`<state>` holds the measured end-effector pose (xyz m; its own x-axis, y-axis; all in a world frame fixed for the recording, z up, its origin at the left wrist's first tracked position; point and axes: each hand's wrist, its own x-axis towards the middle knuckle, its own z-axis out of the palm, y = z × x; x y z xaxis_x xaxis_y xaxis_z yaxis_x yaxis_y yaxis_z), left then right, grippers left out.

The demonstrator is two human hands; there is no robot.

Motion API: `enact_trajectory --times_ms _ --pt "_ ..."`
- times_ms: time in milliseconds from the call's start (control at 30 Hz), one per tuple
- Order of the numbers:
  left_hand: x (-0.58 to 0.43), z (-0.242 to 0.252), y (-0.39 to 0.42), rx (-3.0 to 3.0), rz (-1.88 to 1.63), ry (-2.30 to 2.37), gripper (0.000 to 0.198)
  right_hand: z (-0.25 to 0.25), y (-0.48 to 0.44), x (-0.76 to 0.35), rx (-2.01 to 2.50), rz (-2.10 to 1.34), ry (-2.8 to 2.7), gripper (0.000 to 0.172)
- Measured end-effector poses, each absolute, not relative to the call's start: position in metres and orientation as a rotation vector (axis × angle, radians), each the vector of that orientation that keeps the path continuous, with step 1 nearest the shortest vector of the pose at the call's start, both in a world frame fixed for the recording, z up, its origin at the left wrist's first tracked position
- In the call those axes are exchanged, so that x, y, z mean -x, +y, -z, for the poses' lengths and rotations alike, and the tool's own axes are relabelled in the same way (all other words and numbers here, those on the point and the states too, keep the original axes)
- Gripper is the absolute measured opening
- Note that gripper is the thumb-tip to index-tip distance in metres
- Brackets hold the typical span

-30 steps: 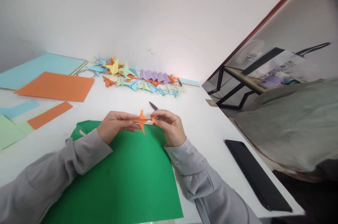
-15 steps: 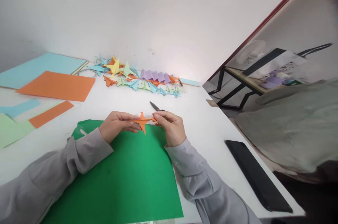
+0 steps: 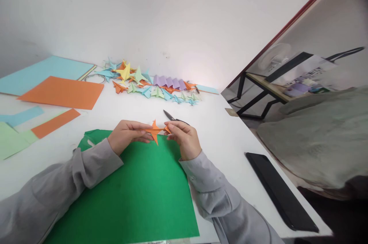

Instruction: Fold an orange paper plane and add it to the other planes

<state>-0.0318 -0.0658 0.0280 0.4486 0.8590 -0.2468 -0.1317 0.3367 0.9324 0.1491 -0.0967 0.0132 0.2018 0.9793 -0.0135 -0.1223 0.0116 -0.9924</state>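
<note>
Between my hands is a small folded orange paper plane [image 3: 155,131], its pointed wings spread up and down. My left hand [image 3: 128,135] pinches its left end between thumb and fingers. At the other end, my right hand [image 3: 184,137] grips the orange tip between thumb and forefinger. The plane hangs above the upper edge of a green sheet [image 3: 138,194] lying on the white table [image 3: 224,152]. A pair of dark scissors [image 3: 169,115] lies just behind my right hand, its handles partly hidden by the fingers.
Folded paper planes [image 3: 125,73] in several colours crowd the wall, beside a pleated purple paper strip [image 3: 169,82]. Orange paper [image 3: 64,92], a blue sheet [image 3: 48,71] and cut strips lie left. A long black object [image 3: 280,190] rests near the right edge.
Both hands stay on the orange paper plane. My right hand has shifted very slightly to the left, and the view has moved a little.
</note>
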Motion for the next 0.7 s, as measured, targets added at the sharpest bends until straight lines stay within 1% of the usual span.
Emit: enact_trajectory --times_ms 133,200,267,400,500,600,700 --pt "0.0311 -0.0270 -0.0660 -1.023 -0.752 0.860 0.027 -0.0123 -0.0972 -0.1475 1.197 -1.064 -0.988 0.016" --pt "0.0312 -0.0266 -0.0662 -1.023 -0.744 0.858 0.028 -0.0124 -0.0971 -0.1473 1.190 -1.059 -0.975 0.015" --pt "0.0316 -0.0266 -0.0663 -1.023 -0.745 0.858 0.028 -0.0127 -0.0970 -0.1475 1.182 -1.059 -0.956 0.017" --pt "0.0318 -0.0280 -0.0665 -1.028 -0.777 0.873 0.029 -0.0140 -0.0967 -0.1487 1.171 -1.101 -0.895 0.027" --pt "0.0311 -0.0288 -0.0662 -1.020 -0.836 0.903 0.028 -0.0145 -0.0964 -0.1489 1.192 -1.152 -0.835 0.031" --pt "0.0309 -0.0284 -0.0656 -1.023 -0.884 0.924 0.027 -0.0141 -0.0963 -0.1479 1.212 -1.248 -0.834 0.031" --pt "0.0313 -0.0279 -0.0655 -1.053 -0.890 0.935 0.026 -0.0133 -0.0969 -0.1465 1.222 -1.270 -0.903 0.026"
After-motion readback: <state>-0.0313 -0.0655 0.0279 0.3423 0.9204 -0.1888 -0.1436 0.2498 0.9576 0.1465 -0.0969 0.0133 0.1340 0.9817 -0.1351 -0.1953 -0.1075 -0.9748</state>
